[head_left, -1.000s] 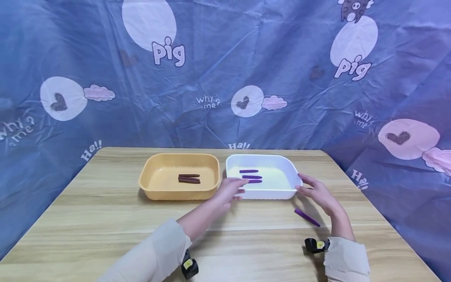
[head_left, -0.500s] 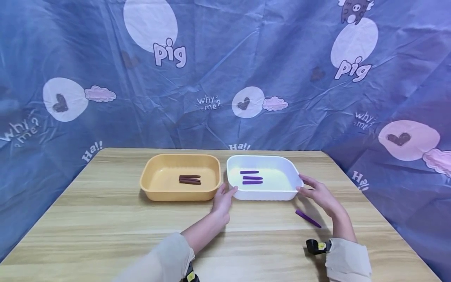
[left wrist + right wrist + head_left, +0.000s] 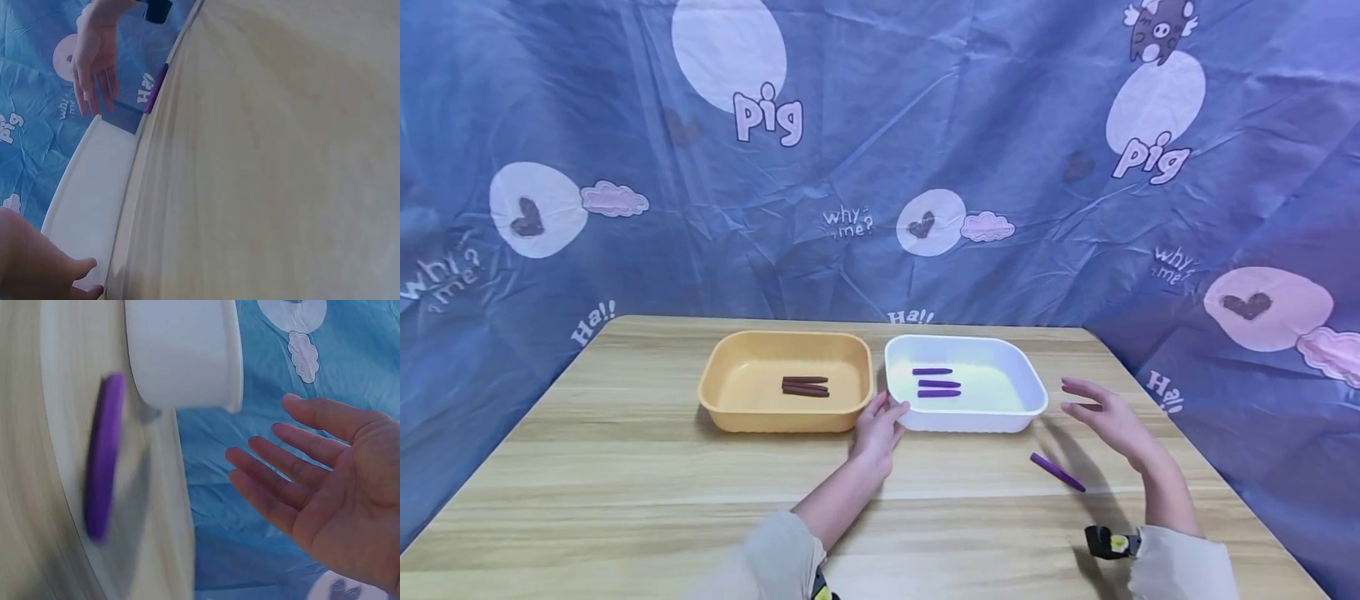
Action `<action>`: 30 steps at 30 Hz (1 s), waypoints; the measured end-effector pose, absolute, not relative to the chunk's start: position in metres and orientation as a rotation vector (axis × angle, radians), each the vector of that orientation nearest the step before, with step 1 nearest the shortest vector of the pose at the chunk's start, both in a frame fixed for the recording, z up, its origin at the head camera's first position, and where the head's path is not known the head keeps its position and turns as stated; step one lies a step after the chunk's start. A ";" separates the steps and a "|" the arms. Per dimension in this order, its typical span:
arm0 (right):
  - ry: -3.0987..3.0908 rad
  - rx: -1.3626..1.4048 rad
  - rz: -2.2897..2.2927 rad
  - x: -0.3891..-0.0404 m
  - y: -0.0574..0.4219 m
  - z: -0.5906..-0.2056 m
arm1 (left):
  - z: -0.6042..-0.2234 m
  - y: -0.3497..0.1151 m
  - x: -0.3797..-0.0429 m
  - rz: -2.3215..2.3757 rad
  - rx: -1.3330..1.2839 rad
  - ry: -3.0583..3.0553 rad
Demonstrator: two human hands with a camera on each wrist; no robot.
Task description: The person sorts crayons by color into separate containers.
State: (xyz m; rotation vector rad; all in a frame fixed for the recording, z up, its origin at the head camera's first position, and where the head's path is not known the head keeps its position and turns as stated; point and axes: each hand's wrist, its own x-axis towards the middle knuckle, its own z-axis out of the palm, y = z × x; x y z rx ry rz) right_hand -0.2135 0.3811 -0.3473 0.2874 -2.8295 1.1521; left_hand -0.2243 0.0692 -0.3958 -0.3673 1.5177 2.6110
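A white tray (image 3: 966, 422) with three purple crayon-like sticks (image 3: 938, 384) inside stands beside a yellow-orange tray (image 3: 786, 421). My left hand (image 3: 874, 433) touches the white tray's front left corner, thumb near the rim; the left wrist view has its fingertips against the white wall, the rest of the hand partly cut off. Off the tray's right side, my right hand (image 3: 1112, 423) hovers with fingers loosely extended and nothing held. In the right wrist view its palm and spread fingers show plainly. Below it, another purple stick (image 3: 1057, 472) lies on the table.
Several dark brown sticks (image 3: 805, 387) lie together in the yellow-orange tray. The wooden table (image 3: 647, 492) ends at the back against a blue printed curtain (image 3: 820, 167).
My left hand has drawn back from over the white tray to its front left corner. My right hand has let go of the tray's right rim and moved off to the right.
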 end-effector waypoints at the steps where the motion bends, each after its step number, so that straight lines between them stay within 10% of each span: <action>1: -2.829 0.300 1.116 -0.211 0.382 -0.346 | -0.395 0.070 -0.224 2.618 -0.366 1.506; 30: -3.039 0.393 0.615 -0.172 0.374 -0.386 | -0.390 0.069 -0.223 2.688 -0.390 1.395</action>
